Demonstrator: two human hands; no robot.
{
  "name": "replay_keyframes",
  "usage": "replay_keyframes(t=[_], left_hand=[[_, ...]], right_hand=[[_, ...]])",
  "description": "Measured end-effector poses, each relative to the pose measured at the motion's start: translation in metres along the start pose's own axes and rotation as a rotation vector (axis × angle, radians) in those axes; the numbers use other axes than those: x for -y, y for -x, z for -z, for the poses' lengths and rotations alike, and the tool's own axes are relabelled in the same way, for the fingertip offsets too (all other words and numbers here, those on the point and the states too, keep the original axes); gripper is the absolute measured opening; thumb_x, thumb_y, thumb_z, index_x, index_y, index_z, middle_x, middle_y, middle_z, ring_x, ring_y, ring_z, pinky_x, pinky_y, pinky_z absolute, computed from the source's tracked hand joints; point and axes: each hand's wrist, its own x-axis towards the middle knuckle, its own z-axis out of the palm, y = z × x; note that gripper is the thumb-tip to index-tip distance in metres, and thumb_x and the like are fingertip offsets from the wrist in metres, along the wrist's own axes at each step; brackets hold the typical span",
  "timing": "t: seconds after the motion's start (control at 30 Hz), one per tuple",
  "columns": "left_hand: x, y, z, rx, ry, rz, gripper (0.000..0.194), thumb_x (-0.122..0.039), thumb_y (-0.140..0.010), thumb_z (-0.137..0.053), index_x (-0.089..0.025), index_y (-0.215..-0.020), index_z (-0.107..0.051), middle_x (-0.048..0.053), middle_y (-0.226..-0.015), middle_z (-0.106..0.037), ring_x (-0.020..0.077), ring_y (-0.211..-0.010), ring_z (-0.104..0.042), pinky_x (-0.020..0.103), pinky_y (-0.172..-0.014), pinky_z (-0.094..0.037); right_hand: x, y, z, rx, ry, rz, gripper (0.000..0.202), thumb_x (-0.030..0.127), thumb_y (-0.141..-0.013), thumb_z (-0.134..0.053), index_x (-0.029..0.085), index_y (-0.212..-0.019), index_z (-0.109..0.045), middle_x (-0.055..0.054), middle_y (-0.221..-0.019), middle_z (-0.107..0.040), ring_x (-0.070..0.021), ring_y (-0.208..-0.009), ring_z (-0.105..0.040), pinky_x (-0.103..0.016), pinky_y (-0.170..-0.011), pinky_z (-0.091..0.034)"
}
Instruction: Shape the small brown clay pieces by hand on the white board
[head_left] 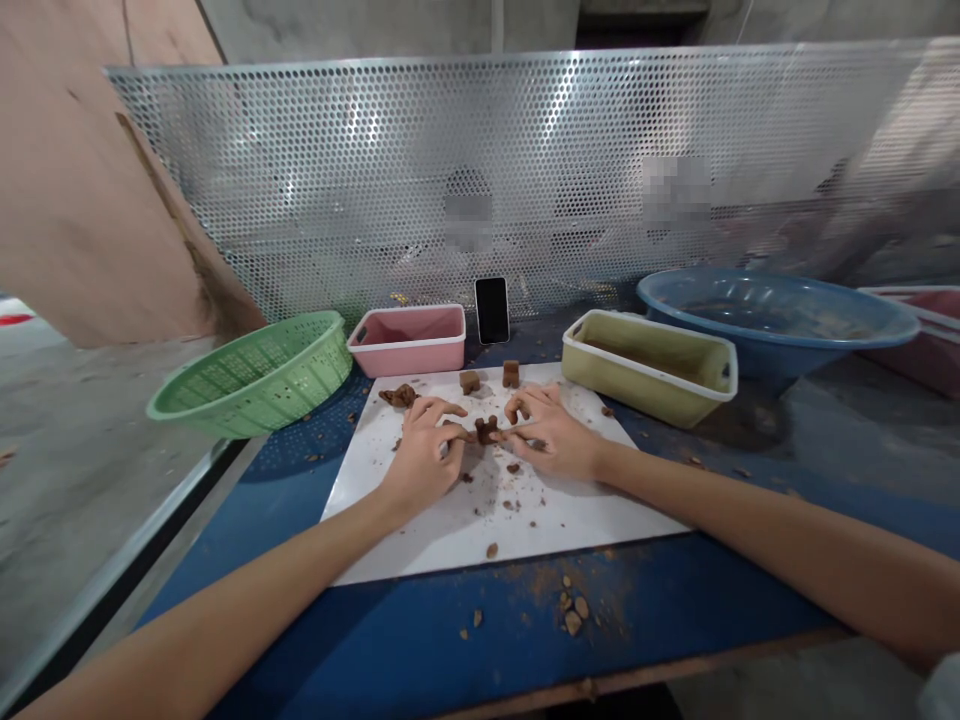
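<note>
Left fingers [459, 433] and right fingers [513, 437] touching dark brown piece [487, 430], ends covered, either hand's pinch too hidden to tell

Two hands, left [431, 450] and right [551, 435], touch a brown piece [487, 430] over a white board [420, 530]; a phone [492, 310] stands behind, between pink [412, 340] and olive bins [645, 375].
</note>
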Motion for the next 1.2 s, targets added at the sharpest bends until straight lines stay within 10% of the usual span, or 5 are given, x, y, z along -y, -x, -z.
replay_keyframes(t=[0.2, 0.5, 0.97, 1.2], left_hand=[[0.003, 0.0, -0.002, -0.009, -0.005, 0.056, 0.03, -0.004, -0.089, -0.054, -0.022, -0.086, -0.078, 0.007, -0.116, -0.075, 0.0297, -0.117, -0.057, 0.057, -0.107, -0.049], [0.003, 0.001, -0.007, 0.067, -0.06, 0.111, 0.031, -0.006, -0.09, -0.055, -0.021, -0.098, -0.081, 0.009, -0.123, -0.074, 0.0333, -0.122, -0.052, 0.058, -0.11, -0.045], [0.005, 0.0, -0.008, 0.1, -0.076, 0.096, 0.028, -0.008, -0.09, -0.058, -0.022, -0.098, -0.081, 0.009, -0.125, -0.073, 0.0339, -0.124, -0.052, 0.059, -0.111, -0.045], [0.006, 0.001, -0.01, 0.08, -0.063, 0.084, 0.028, -0.007, -0.088, -0.058, -0.022, -0.095, -0.081, 0.009, -0.124, -0.073, 0.0333, -0.124, -0.052, 0.058, -0.111, -0.046]], right_hand=[[-0.002, 0.002, 0.0, -0.045, 0.015, 0.004, 0.031, 0.026, -0.108, -0.051, 0.022, -0.087, -0.074, -0.008, -0.107, -0.06, -0.0254, -0.106, -0.056, -0.05, -0.097, -0.039], [0.007, -0.004, -0.003, 0.097, 0.134, -0.171, 0.049, 0.048, -0.109, -0.051, 0.03, -0.155, -0.055, -0.017, -0.149, -0.045, -0.0383, -0.14, -0.042, -0.062, -0.118, -0.035], [0.01, -0.006, 0.002, 0.13, 0.114, -0.036, 0.033, 0.039, -0.109, -0.053, 0.03, -0.134, -0.073, -0.014, -0.151, -0.049, -0.0365, -0.141, -0.041, -0.06, -0.116, -0.038], [0.009, -0.007, 0.001, 0.139, 0.132, -0.042, 0.045, 0.041, -0.11, -0.051, 0.032, -0.154, -0.059, -0.015, -0.162, -0.04, -0.0384, -0.149, -0.034, -0.063, -0.12, -0.035]])
